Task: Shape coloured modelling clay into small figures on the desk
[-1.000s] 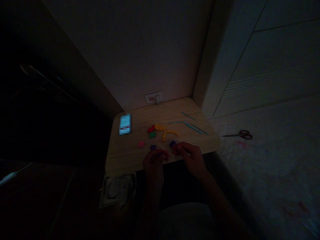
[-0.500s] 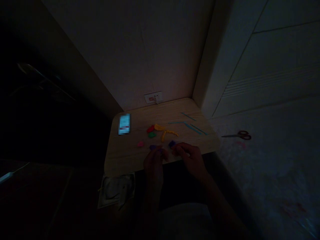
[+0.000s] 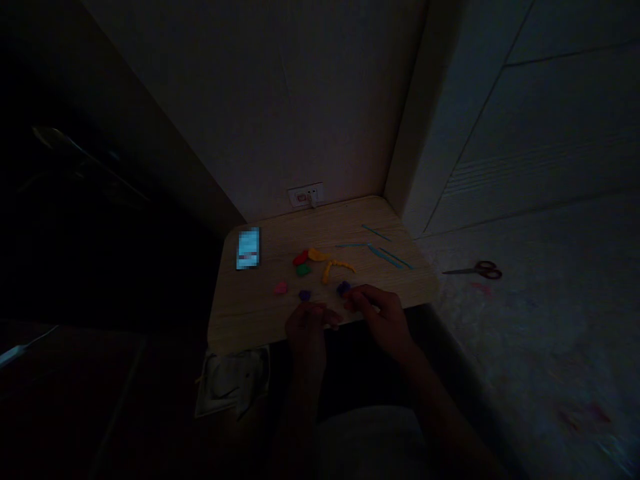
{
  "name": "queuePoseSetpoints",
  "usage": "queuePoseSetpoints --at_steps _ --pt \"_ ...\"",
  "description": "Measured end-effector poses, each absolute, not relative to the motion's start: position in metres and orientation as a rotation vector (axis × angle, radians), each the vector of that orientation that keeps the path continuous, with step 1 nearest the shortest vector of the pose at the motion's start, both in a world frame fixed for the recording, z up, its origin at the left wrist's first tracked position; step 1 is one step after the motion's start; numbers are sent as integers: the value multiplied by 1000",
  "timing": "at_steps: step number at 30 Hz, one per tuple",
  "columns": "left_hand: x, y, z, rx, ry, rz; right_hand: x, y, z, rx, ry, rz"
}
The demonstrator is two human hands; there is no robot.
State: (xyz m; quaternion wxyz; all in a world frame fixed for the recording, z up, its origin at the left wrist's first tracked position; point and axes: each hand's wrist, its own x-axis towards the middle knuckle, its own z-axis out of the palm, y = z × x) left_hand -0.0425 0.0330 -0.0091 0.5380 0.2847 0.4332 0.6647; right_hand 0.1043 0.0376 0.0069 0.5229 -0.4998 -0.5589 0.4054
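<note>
Both my hands are at the front edge of a small wooden table, in dim light. My left hand point(image 3: 309, 321) has its fingers curled in a pinch; what is in it, if anything, I cannot make out. A small purple lump of modelling clay point(image 3: 305, 295) lies just beyond it. My right hand point(image 3: 377, 310) is closed, its thumb and fingertips pressed together beside a dark purple clay lump point(image 3: 343, 288). Whether it grips anything is too dark to tell. Farther in lie pink clay point(image 3: 281, 288), green clay point(image 3: 303, 269), red clay point(image 3: 301, 258) and a yellow clay piece point(image 3: 318, 255) joined to thin yellow strands point(image 3: 341, 264).
Several thin blue-green sticks point(image 3: 385, 256) lie at the right of the tabletop point(image 3: 240, 313). A phone with a lit, blurred screen point(image 3: 249, 248) rests at its left. Scissors point(image 3: 477, 270) lie on the pale surface to the right. A wall socket point(image 3: 306, 195) is behind.
My left hand has drawn back a little toward me and its fingers have shifted right, so the small purple lump behind it shows more fully. My right hand has hardly moved.
</note>
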Motion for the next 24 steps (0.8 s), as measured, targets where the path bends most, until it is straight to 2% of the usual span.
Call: queuePoseSetpoints --at_steps 8,16,24 --pt "-42 35 -14 684 988 1619 105 37 7 -1204 -1335 957" --pt "-44 39 -25 665 1200 1644 106 37 11 -1197 -1321 928" --pt "-42 35 -13 659 1033 1597 105 37 8 -1201 -1300 940"
